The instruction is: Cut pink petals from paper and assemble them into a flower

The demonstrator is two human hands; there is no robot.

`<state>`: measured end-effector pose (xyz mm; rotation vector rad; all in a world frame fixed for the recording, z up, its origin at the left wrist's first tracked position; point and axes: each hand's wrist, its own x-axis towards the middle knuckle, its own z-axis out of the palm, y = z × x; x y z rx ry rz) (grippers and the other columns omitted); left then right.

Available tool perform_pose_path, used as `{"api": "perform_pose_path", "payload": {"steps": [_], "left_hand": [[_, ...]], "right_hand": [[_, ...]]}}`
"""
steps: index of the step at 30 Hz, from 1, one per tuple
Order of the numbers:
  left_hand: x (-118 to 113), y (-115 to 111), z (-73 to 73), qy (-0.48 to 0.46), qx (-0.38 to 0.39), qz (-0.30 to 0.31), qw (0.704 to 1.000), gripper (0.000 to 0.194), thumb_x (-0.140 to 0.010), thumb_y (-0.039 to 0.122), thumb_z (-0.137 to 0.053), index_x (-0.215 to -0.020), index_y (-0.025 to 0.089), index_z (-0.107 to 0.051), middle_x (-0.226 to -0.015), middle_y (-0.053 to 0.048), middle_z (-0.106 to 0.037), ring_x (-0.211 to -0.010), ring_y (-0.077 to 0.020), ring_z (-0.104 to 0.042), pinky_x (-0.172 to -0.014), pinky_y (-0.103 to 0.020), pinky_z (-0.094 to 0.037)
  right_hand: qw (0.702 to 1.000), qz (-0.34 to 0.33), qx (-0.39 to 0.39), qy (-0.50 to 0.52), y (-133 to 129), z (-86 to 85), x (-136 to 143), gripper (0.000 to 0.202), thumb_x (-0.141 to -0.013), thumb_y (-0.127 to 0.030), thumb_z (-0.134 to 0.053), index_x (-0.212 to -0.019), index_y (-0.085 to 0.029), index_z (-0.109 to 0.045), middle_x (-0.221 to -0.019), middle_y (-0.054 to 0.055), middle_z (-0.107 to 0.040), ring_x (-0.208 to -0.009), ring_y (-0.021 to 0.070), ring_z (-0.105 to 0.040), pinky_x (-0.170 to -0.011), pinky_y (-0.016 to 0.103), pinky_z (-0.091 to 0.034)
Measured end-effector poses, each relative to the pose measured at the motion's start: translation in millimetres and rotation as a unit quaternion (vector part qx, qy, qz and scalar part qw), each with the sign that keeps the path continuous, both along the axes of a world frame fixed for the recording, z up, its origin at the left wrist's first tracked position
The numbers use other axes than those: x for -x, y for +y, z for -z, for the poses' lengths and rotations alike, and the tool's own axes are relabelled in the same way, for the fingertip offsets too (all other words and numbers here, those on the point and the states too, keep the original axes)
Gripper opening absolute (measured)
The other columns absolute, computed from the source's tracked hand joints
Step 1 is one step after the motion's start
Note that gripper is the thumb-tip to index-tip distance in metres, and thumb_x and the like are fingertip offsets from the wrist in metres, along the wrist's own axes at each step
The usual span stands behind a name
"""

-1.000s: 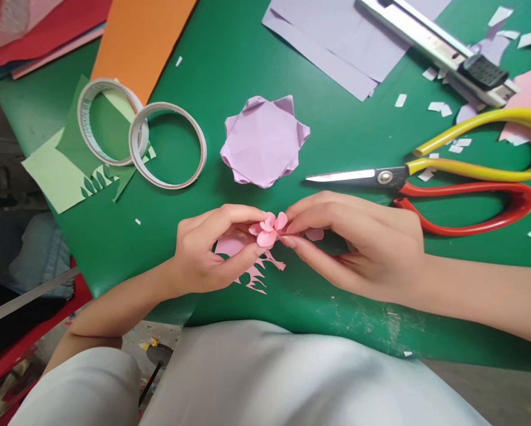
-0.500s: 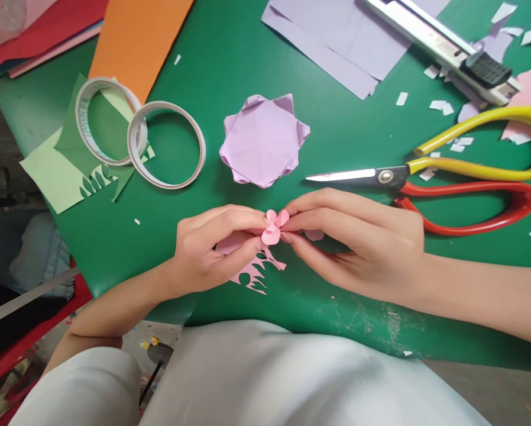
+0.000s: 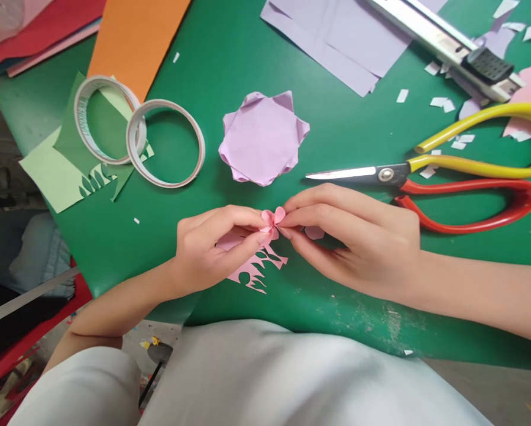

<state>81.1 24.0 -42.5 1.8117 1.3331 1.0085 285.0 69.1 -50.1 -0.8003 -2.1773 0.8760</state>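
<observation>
A small pink paper flower (image 3: 272,219) is pinched between both hands near the middle of the view. My left hand (image 3: 216,251) grips its left side with thumb and forefinger. From the right, my right hand (image 3: 358,242) holds the other side between its fingertips. Beneath the fingers lies a cut pink paper scrap (image 3: 259,269) with jagged holes, partly covered by my left hand. A loose pink piece (image 3: 314,232) shows under my right hand. Just beyond the hands sits a folded lilac paper form (image 3: 265,139) with a pointed rim.
Scissors (image 3: 386,174) with yellow and red handles lie at the right, a cutter knife (image 3: 452,50) beyond them on lilac sheets (image 3: 327,44). Two tape rolls (image 3: 165,183) rest at the left on green paper (image 3: 48,174), near orange paper (image 3: 135,47). White scraps dot the green table (image 3: 327,343).
The pink flower has turned and tilted between my fingertips, so its petals show differently. My right hand has shifted slightly up and left.
</observation>
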Motion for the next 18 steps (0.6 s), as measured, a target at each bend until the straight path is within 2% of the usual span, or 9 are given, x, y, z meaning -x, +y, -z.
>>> {"api": "perform_pose_path", "payload": {"steps": [6, 11, 18], "left_hand": [[-3.7, -3.1, -3.9, -0.018, 0.080, -0.046, 0.996, 0.028, -0.085, 0.019, -0.079, -0.111, 0.019, -0.069, -0.094, 0.001, -0.082, -0.080, -0.0129, -0.080, -0.071, -0.014, -0.067], [-3.4, -0.2, -5.5, -0.032, 0.086, -0.021, 0.996, 0.015, -0.085, 0.013, -0.076, -0.099, 0.017, -0.073, -0.091, 0.000, -0.083, -0.075, -0.0124, -0.080, -0.072, -0.014, -0.068], [-3.8, 0.3, -6.5, -0.044, 0.110, -0.028, 0.993, 0.014, -0.084, 0.016, -0.077, -0.098, 0.018, -0.074, -0.089, 0.001, -0.082, -0.072, -0.0126, -0.079, -0.070, -0.016, -0.068]], "right_hand": [[1.000, 0.013, -0.016, -0.009, 0.8, 0.0, 1.1, 0.014, -0.094, -0.008, -0.064, -0.095, -0.022, -0.065, -0.094, 0.003, -0.074, -0.085, 0.0113, -0.072, -0.075, 0.021, -0.063], [0.999, 0.016, -0.030, 0.000, 1.1, 0.4, 0.3, 0.011, -0.093, -0.009, -0.066, -0.094, -0.020, -0.066, -0.093, 0.003, -0.074, -0.085, 0.0096, -0.072, -0.076, 0.018, -0.061], [1.000, 0.014, -0.024, 0.006, 2.2, 1.0, -0.2, 0.010, -0.094, -0.009, -0.065, -0.094, -0.019, -0.065, -0.093, 0.003, -0.074, -0.086, 0.0087, -0.071, -0.076, 0.018, -0.060]]}}
